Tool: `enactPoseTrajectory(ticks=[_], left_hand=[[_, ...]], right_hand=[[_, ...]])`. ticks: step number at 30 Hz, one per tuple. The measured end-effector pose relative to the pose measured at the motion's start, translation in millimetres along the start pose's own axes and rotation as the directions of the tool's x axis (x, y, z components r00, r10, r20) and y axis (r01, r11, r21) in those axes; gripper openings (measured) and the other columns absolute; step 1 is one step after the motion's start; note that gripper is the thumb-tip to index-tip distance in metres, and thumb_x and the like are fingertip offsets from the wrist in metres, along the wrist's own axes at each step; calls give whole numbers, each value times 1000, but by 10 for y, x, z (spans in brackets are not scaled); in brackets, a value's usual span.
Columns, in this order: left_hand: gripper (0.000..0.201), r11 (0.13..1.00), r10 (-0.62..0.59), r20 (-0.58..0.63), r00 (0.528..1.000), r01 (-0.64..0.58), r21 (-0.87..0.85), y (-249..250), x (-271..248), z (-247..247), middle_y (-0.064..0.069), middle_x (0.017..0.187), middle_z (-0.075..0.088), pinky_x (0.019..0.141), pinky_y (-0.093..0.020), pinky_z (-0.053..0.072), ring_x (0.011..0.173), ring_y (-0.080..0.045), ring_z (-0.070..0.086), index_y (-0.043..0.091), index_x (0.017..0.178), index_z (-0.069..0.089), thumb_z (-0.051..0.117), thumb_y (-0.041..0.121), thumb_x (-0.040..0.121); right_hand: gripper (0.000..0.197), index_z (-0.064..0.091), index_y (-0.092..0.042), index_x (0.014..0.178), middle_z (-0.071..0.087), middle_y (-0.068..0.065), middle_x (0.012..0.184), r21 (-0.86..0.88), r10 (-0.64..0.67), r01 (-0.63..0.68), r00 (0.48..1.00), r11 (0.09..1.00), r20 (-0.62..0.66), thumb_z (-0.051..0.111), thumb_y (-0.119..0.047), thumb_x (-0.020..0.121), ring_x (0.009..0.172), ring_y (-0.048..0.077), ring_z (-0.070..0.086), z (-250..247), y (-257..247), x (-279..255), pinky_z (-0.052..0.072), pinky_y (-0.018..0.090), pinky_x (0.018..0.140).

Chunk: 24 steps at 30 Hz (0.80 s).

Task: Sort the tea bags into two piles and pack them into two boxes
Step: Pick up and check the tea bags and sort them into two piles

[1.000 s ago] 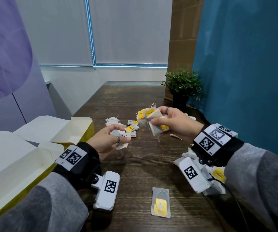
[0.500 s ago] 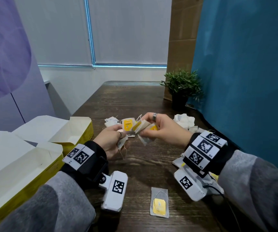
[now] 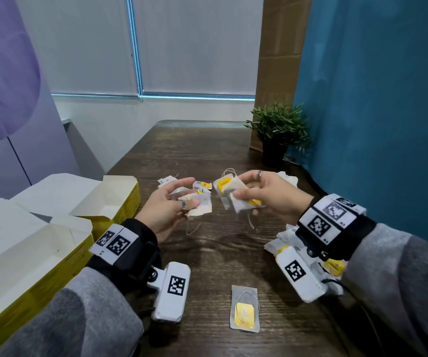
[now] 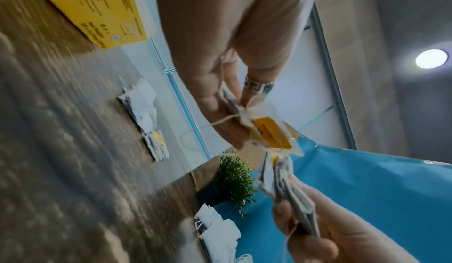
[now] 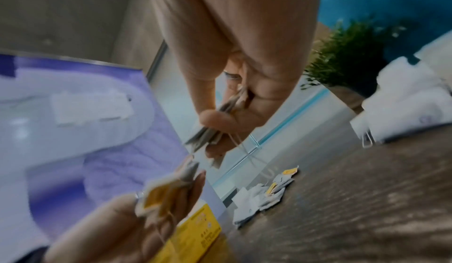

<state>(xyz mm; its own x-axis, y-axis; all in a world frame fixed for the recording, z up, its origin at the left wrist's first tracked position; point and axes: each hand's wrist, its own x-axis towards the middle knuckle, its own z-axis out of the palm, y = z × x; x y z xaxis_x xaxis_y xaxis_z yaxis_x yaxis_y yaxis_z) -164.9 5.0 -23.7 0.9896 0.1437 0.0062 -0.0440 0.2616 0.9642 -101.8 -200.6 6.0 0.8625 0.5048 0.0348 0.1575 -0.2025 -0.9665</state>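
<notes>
Head view: a dark wooden table (image 3: 223,248) is seen from above, w/ both hands raised over its middle. A small stack of tea bags (image 3: 199,206) is pinched by the left hand (image 3: 167,207) between thumb and fingers; a loose string hangs below it. In the left wrist view, a yellow tag shows on the bag held at the fingertips (image 4: 234,131). A fanned bunch of tea bags (image 3: 234,195), some w/ yellow tags, is gripped by the right hand (image 3: 272,195), thumb on the near side, fingers curled behind. The two bunches are held close together but apart.

Two open boxes, yellow outside and white inside, are placed at the left: a near box (image 3: 22,256) and a far box (image 3: 120,197), lids folded back. Whether anything lies inside cannot be told. A scatter of loose tea bags (image 3: 167,180) lies on the table just beyond the left hand. One single tea bag (image 3: 244,308) lies flat near the front edge, yellow tag up. More bags are heaped in a right pile (image 3: 281,247) under the right wrist, partly hidden by the wrist camera. A white pile (image 3: 288,177) is partly seen beyond the right hand. A potted plant (image 3: 277,132) stands at the far right, beside a blue curtain (image 3: 377,112).
</notes>
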Motion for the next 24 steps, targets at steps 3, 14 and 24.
enactPoseTrajectory(ticks=[3, 14, 24], left_hand=[[46, 998, 56, 15, 998, -56, 22, -6, 7, 16, -6, 109, 62, 65, -26, 57, 91, -17, 64, 22, 102, 62, 47, -18, 86], [31, 998, -63, 170, 983, 66, -12, -41, 138, 95, -13, 119, 64, 68, -36, 53, 95, -26, 62, 10, 117, 62, 44, 24, 96], [23, 994, -107, 87, 990, 109, -22, -183, 259, 39, -5, 86, 65, 53, -23, 50, 65, -12, 63, 11, 113, 60, 45, 20, 97]], right_hand=[[14, 59, -13, 97, 69, 6, 79, 109, 75, -74, 997, 991, 3, 65, -8, 85, 57, 11, 64, -59, 2, -13, 46, 19, 41], [10, 61, -14, 89, 66, 2, 71, 213, 84, -88, 996, 973, 31, 62, -5, 86, 51, 8, 59, 101, 14, 114, 39, 17, 38], [9, 59, -11, 87, 62, 4, 77, 165, -21, 47, 988, 985, -154, 65, -5, 85, 55, 7, 58, 121, 81, 137, 45, 18, 43]])
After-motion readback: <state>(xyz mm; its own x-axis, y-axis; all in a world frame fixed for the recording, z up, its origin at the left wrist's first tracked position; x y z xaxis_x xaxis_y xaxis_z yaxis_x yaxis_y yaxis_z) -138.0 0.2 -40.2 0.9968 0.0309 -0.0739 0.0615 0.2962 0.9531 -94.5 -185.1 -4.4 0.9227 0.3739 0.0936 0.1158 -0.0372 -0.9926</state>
